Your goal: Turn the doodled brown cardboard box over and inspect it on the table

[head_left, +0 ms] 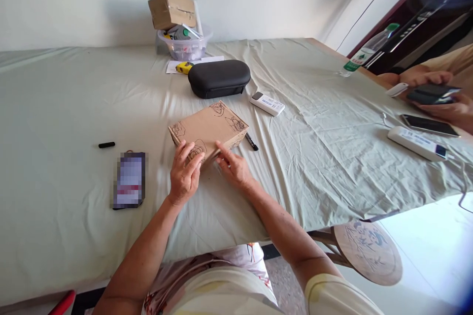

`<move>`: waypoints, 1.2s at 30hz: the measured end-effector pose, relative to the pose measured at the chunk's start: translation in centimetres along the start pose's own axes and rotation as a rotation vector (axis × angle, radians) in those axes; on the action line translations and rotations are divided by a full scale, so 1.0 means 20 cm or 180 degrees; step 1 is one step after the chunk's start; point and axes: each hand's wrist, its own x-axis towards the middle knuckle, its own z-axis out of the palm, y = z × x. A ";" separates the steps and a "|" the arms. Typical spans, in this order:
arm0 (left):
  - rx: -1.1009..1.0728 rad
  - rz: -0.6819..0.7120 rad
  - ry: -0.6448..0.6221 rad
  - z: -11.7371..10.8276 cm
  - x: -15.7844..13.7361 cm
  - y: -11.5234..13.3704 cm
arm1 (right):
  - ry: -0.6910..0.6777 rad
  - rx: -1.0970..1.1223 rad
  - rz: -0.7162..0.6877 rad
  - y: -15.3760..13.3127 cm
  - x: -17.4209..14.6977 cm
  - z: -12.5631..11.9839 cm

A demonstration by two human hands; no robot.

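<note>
1. As my head view shows, the scribbled cardboard box (pixel 207 128) lies before me on the counter (pixel 70 103).
2. My left hand (pixel 185 177) rests on it, fingers spread apart.
3. My right hand (pixel 236 170) touches its near edge; whether those fingers pinch, I cannot tell.
4. A black marker (pixel 252 142) lies beside the box.

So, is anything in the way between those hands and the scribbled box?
Nothing visible: the left hand and right hand both touch the near side of the scribbled box. The black marker lies to its right, not between.
</note>
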 end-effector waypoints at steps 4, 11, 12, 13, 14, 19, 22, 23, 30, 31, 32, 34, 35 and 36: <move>-0.0221 0.0049 0.0056 -0.02 0.01 -0.02 | 0.0624 -0.0026 0.0695 0.10 0.02 -0.11; -0.0074 -0.0233 0.0299 -0.06 0.01 -0.10 | 0.1122 -0.0052 0.1141 0.12 0.05 -0.18; 0.0075 -0.0265 0.0360 -0.06 0.01 -0.10 | 0.1053 -0.0049 0.1078 0.11 0.06 -0.18; 0.0277 -0.0300 0.0416 -0.06 0.01 -0.11 | 0.0975 -0.0043 0.0985 0.10 0.06 -0.17; 0.0517 -0.0348 0.0453 -0.06 0.01 -0.11 | 0.0896 -0.0040 0.0873 0.09 0.06 -0.17; 0.1250 -0.0510 0.0187 -0.05 0.00 -0.07 | 0.0069 0.0148 0.0324 0.01 0.03 -0.12; 0.1078 -0.0419 -0.0022 -0.04 -0.01 -0.04 | -0.0375 0.0365 -0.0098 -0.05 0.00 -0.05; 0.0996 -0.0387 -0.0059 -0.03 -0.01 -0.03 | -0.0447 0.0410 -0.0246 -0.07 -0.01 -0.03; 0.0593 -0.0107 -0.0130 -0.02 -0.02 0.00 | -0.0451 0.0479 -0.0723 -0.10 -0.02 0.03; 0.0577 -0.0088 -0.0109 -0.02 -0.02 0.00 | -0.0410 0.0454 -0.0764 -0.10 -0.02 0.03; 0.0554 -0.0078 -0.0091 -0.02 -0.02 0.01 | -0.0358 0.0432 -0.0800 -0.10 -0.02 0.02; 0.0499 -0.0072 -0.0088 -0.02 -0.01 0.01 | -0.0175 0.0403 -0.0809 -0.11 -0.02 0.00; 0.0475 -0.0076 -0.0095 -0.01 -0.01 0.01 | -0.0060 0.0408 -0.0806 -0.12 -0.02 0.00; 0.0454 -0.0079 -0.0104 -0.01 -0.01 0.01 | 0.0036 0.0426 -0.0832 -0.13 -0.02 -0.01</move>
